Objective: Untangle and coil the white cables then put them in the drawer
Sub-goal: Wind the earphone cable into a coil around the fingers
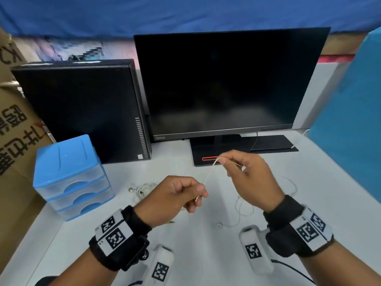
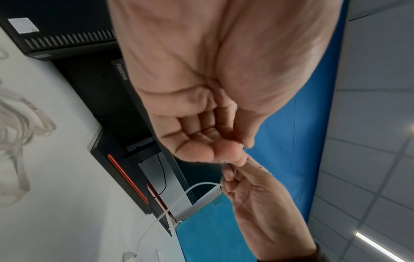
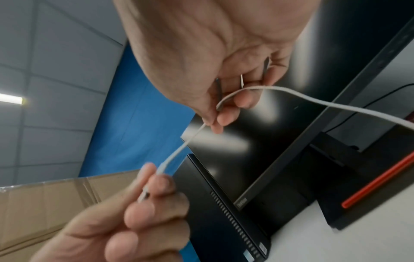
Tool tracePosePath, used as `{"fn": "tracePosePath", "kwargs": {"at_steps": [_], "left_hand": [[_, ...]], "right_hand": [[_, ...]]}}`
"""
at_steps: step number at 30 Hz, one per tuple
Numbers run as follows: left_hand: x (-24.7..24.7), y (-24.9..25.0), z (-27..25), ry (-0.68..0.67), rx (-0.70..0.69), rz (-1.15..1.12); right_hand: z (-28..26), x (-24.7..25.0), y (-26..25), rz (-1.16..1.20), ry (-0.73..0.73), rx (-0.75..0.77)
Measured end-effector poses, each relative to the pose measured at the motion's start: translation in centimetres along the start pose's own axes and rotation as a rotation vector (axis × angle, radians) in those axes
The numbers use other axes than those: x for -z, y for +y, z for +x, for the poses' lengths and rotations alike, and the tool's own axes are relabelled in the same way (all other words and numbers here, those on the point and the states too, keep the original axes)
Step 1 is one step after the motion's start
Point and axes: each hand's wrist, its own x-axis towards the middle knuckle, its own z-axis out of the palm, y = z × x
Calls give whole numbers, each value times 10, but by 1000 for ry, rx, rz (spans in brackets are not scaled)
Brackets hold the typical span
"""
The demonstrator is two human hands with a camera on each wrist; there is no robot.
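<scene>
A thin white cable [image 1: 209, 174] runs taut between both hands above the white desk. My left hand [image 1: 198, 193] pinches its plug end between thumb and curled fingers; the right wrist view shows that pinch on the cable [image 3: 179, 152]. My right hand [image 1: 223, 162] pinches the same cable higher up, and the rest of it hangs down toward the desk [image 1: 241, 211]. A second tangle of white earphone cable [image 1: 140, 190] lies on the desk left of my left hand. The blue drawer unit [image 1: 72, 176] stands at the left with its three clear drawers closed.
A black monitor [image 1: 222, 83] and its stand [image 1: 216, 153] sit behind the hands, with a black computer case [image 1: 86, 108] to the left. Cardboard boxes [image 1: 12, 129] line the left edge. A blue panel [image 1: 354, 120] stands at the right.
</scene>
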Motion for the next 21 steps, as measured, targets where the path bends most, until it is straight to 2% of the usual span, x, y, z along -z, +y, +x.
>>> {"fn": "tracePosePath", "kwargs": {"at_steps": [4, 12, 21], "left_hand": [[-5, -2, 1, -15, 31, -73], [-7, -3, 0, -77, 93, -121], [-5, 7, -6, -117, 11, -207]], "right_hand": [[-2, -9, 6, -21, -16, 16], [0, -12, 8, 87, -44, 14], [-2, -19, 19, 66, -77, -50]]}}
